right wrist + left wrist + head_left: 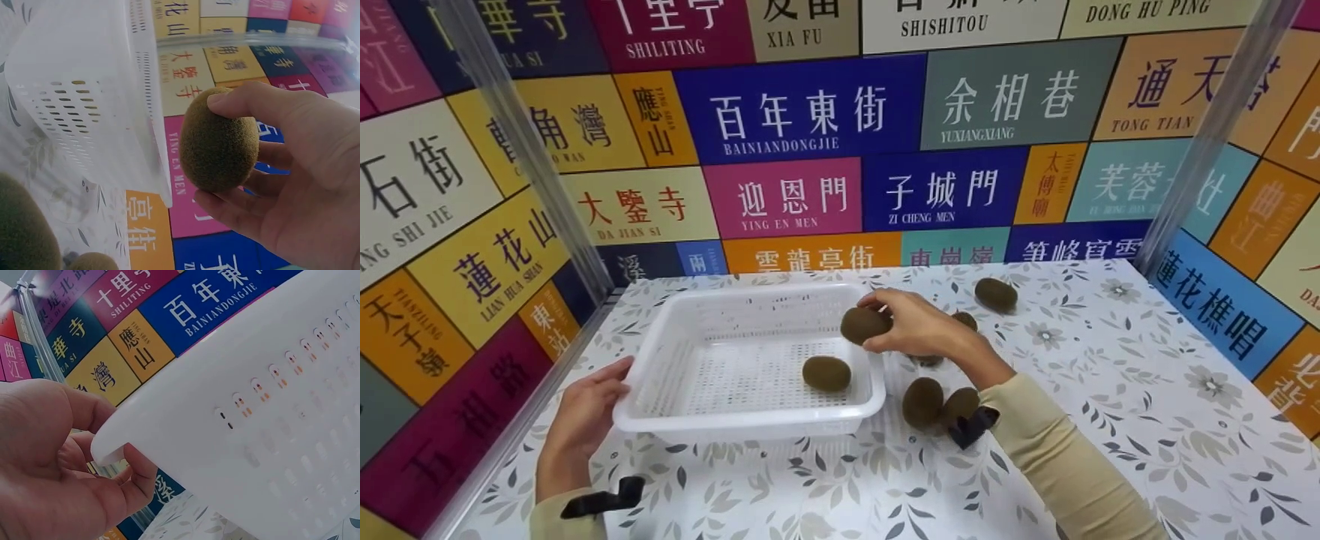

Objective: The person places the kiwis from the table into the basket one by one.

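Note:
A white plastic basket (750, 420) with slotted sides stands on the table, one brown kiwi (826, 373) lying inside at its right. My left hand (583, 412) holds the basket's left rim, its fingers curled around the edge in the left wrist view (62, 455). Over the basket's right rim, my right hand (911, 324) grips another kiwi (218, 140) between thumb and fingers. Two kiwis (922, 403) sit close together right of the basket, partly behind the right wrist's black strap. Others are partly hidden behind the right hand.
Farther back on the right lies a single kiwi (996, 295). A floral-patterned cloth (1117, 375) covers the table. Colourful panels with place names (802, 112) rise behind it, with clear upright posts (1207, 142) at the back corners.

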Tool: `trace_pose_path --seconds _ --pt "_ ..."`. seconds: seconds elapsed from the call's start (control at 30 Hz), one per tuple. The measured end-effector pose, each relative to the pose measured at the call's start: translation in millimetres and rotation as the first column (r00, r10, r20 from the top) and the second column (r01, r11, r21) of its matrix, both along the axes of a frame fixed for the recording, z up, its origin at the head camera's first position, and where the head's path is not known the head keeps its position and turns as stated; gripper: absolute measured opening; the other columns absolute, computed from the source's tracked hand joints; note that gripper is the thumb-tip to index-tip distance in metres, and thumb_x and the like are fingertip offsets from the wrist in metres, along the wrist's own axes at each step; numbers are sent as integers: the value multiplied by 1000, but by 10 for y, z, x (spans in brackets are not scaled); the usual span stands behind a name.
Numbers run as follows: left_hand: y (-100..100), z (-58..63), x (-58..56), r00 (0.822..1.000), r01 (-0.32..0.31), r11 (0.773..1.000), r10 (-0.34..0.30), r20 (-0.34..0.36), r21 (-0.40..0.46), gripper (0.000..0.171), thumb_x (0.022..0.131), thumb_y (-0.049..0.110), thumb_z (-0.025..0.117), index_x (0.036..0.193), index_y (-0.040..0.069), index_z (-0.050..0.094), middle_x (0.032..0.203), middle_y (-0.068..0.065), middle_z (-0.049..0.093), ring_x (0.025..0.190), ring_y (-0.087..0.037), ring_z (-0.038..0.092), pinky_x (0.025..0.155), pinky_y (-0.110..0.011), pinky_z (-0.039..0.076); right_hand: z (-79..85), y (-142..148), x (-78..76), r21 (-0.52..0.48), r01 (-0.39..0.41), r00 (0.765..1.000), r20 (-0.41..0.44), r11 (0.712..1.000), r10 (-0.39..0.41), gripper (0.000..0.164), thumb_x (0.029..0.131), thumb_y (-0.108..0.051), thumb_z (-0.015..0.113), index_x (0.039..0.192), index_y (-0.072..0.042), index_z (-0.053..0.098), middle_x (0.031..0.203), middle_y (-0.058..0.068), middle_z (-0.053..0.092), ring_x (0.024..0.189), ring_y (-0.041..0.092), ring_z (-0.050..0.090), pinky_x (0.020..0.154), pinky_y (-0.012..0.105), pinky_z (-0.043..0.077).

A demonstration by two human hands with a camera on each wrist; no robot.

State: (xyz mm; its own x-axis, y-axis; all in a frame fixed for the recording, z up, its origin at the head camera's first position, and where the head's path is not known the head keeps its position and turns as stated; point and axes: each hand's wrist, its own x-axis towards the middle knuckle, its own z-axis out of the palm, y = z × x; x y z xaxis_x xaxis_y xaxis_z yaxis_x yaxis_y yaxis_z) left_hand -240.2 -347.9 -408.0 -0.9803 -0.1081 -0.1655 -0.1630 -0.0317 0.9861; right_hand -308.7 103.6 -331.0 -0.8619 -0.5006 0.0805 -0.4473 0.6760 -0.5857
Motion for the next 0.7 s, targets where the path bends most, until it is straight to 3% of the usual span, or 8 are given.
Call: trace_pose_path --seconds 0.13,0.27,0.47,0.7 --pt "-2 13 2 1000 15 1000 -15 15 -22 62 98 -1 42 157 1 24 154 -5 42 103 7 57 90 -15 50 35 -195 -13 58 -46 999 -2 997 47 58 80 -19 78 134 -6 59 132 13 65 116 27 61 103 42 48" --pt "0 24 4 999 29 999 -29 28 -34 61 99 -1 39 158 2 23 165 -17 20 104 8 55 90 -14 50 64 -387 -38 121 -82 997 18 989 80 58 80 -19 78 133 -6 59 131 12 65 110 25 61 99 40 49" --pt "-2 25 11 998 46 998 -44 42 -37 61 99 -1 36 158 3 21 167 -14 18 111 5 51 89 -12 49 68 -619 -84 201 -129 990 73 971 117 56 81 -19 79 131 -5 59 128 13 65 105 23 60 97 38 50" --pt "6 23 3 998 47 998 -46 35 -39 61 99 -1 35 158 3 21 167 -16 19 109 6 53 89 -11 49 35 -816 -120 277 -168 984 102 946 144 55 80 -20 79 130 -5 60 122 13 67 102 23 59 94 37 51"
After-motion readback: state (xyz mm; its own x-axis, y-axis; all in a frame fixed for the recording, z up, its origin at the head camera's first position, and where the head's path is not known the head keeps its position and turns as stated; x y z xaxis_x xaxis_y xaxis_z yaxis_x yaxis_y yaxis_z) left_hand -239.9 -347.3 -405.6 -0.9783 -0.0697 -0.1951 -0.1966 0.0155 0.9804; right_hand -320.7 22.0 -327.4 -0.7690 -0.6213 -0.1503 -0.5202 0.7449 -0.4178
